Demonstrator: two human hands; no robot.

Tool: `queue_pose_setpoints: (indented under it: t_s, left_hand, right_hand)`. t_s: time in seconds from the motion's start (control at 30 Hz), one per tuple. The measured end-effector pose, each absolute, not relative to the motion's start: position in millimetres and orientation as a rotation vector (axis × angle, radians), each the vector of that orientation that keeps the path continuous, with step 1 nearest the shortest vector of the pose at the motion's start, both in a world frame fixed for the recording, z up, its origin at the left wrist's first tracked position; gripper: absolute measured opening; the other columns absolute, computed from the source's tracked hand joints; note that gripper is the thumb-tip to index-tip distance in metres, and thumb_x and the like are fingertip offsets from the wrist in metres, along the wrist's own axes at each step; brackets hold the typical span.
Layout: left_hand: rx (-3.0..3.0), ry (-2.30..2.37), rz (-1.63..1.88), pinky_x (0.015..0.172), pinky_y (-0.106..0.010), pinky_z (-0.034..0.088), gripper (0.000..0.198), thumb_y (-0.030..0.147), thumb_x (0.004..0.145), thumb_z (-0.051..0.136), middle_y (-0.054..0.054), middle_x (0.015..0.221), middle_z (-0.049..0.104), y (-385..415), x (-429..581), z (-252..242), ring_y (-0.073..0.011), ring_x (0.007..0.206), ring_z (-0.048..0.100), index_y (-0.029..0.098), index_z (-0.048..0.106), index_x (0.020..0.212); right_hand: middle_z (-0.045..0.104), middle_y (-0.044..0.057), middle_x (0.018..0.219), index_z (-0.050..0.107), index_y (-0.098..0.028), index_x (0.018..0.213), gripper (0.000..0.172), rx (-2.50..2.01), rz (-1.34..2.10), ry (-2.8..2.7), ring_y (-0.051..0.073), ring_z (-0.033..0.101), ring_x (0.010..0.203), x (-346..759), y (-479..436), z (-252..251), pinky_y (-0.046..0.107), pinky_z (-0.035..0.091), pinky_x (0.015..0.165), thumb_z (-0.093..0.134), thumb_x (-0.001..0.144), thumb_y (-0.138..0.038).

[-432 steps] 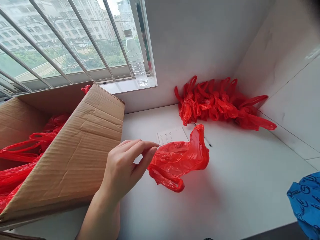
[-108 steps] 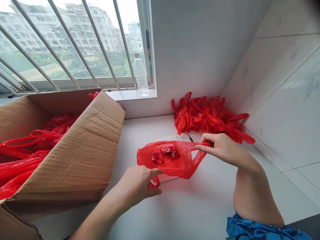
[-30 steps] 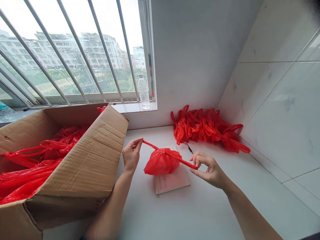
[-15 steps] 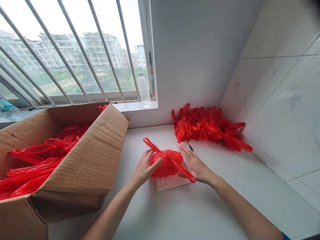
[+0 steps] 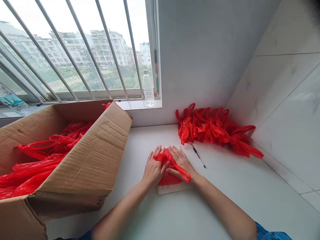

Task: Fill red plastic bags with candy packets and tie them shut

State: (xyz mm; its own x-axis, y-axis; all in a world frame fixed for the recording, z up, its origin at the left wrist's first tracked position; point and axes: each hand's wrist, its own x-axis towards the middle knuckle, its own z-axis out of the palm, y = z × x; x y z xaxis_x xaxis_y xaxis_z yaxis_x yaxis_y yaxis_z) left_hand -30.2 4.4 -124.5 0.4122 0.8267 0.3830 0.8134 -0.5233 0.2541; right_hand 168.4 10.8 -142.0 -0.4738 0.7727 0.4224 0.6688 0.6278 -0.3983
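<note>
A small tied red plastic bag (image 5: 169,178) rests on a white paper pad (image 5: 172,188) in the middle of the white counter (image 5: 225,200). My left hand (image 5: 153,167) lies flat against the bag's left side, fingers stretched out. My right hand (image 5: 180,162) presses on its top and right side, fingers spread, with one bag handle looped over the wrist. Neither hand grips the bag.
An open cardboard box (image 5: 85,166) full of red bags stands at the left. A row of tied red bags (image 5: 215,130) lies against the back wall, with a pen (image 5: 198,155) in front. A water bottle (image 5: 148,87) stands on the window sill.
Both hands let go of the handles after pulling the knot tight. They now rest flat on the bag, pressing it down on the pad.
</note>
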Motion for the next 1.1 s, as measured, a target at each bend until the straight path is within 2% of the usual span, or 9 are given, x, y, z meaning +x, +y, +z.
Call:
queue_pose_setpoints:
  t_s: [0.2, 0.4, 0.57, 1.1]
  left_hand:
    - [2.605, 1.484, 0.646, 0.121, -0.051, 0.023, 0.064, 0.048, 0.102, 0.034, -0.014, 0.16, 0.027, 12.0, -33.2, -136.5, -0.0266, 0.151, 0.021, 0.019, 0.019, 0.156]
    - [2.598, 1.473, 0.595, 0.122, -0.051, 0.021, 0.064, 0.049, 0.102, 0.03, -0.015, 0.16, 0.027, 11.4, -32.0, -139.3, -0.0268, 0.151, 0.02, 0.016, 0.019, 0.156]
    - [2.596, 1.478, 0.578, 0.123, -0.049, 0.019, 0.063, 0.048, 0.103, 0.029, -0.013, 0.16, 0.027, 11.5, -31.7, -141.7, -0.0259, 0.151, 0.02, 0.016, 0.018, 0.156]
    - [2.567, 1.485, 0.577, 0.119, -0.048, 0.027, 0.059, 0.046, 0.103, 0.031, -0.012, 0.158, 0.034, 11.8, -32.7, -149.9, -0.0254, 0.148, 0.028, 0.02, 0.026, 0.155]
  right_hand:
    - [0.023, 0.01, 0.163, 0.018, -0.017, 0.157, 0.083, -1.219, 0.315, -2.323, 0.025, 0.015, 0.152, 170.3, 14.2, -145.1, 0.053, 0.017, 0.123, 0.043, 0.093, -0.063]
    - [0.026, 0.01, 0.162, 0.021, -0.019, 0.157, 0.091, -1.278, 0.344, -2.325, 0.026, 0.018, 0.151, 167.9, 11.9, -143.8, 0.051, 0.018, 0.123, 0.045, 0.088, -0.073]
    - [0.027, 0.009, 0.162, 0.023, -0.02, 0.157, 0.088, -1.292, 0.38, -2.318, 0.025, 0.019, 0.151, 167.2, 10.1, -143.0, 0.049, 0.017, 0.123, 0.043, 0.089, -0.072]
    - [0.028, 0.008, 0.161, 0.027, -0.019, 0.156, 0.084, -1.316, 0.435, -2.361, 0.027, 0.021, 0.15, 165.4, 8.7, -139.5, 0.049, 0.014, 0.123, 0.038, 0.092, -0.071]
